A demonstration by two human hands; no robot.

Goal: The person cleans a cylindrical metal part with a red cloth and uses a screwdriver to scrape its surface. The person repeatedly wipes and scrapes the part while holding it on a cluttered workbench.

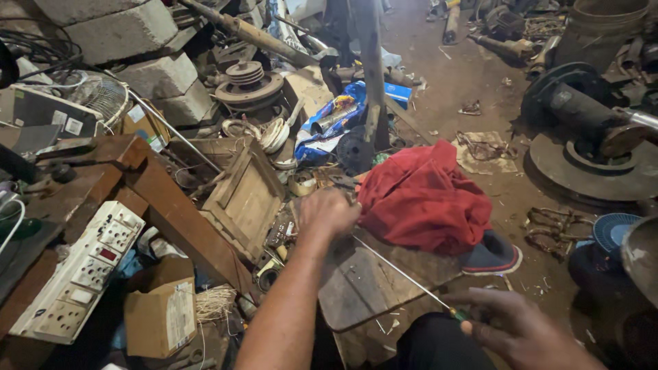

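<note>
My left hand is stretched out over the near edge of a worn wooden board, fingers curled shut around something small that I cannot make out, right beside a crumpled red cloth. My right hand sits low at the bottom right, gripping the handle of a long thin screwdriver. Its shaft runs up and left across the board toward my left hand.
A white switchboard leans on a rusty metal frame at left, above a cardboard box. Concrete blocks, pulleys, coils and scrap lie behind. A slipper lies right of the cloth. Heavy round machine parts stand at right.
</note>
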